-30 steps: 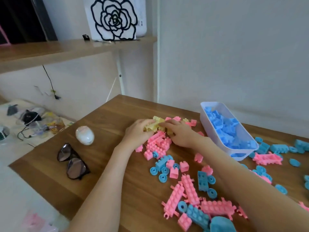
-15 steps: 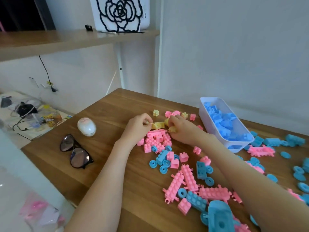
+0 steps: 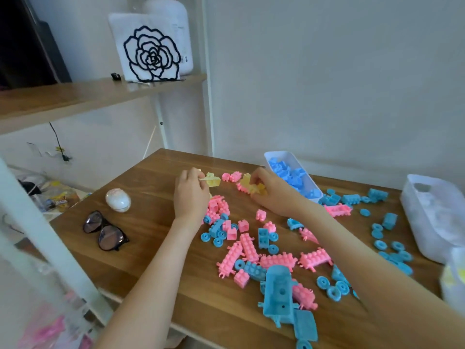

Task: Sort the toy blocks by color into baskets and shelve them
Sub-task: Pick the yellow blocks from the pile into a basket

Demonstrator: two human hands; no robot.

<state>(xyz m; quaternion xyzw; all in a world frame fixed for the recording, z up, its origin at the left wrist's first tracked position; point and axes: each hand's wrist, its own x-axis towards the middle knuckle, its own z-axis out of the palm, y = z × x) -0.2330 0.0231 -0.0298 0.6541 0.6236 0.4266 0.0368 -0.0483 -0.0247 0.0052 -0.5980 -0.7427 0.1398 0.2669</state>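
On the wooden tabletop (image 3: 151, 222), just left of the blue-block basket (image 3: 270, 157), the left hand (image 3: 191, 195) pinches one yellow block (image 3: 213, 180) while the right hand (image 3: 274, 195) has its grip curled round more yellow blocks (image 3: 251, 186), apparently gathering yellows, which next need carrying to the white basket (image 3: 417, 227).

Wooden bench (image 3: 151, 260), block chaos
Loose pink blocks (image 3: 247, 244), blue blocks (image 3: 280, 295), sunglasses (image 3: 105, 230), white egg (image 3: 118, 200), blue-filled basket (image 3: 276, 153), another basket (image 3: 412, 215) far right.

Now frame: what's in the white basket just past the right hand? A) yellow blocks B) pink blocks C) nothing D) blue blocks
D: the white basket beyond the right hand is filled with blue blocks; no pink or yellow shows inside it.
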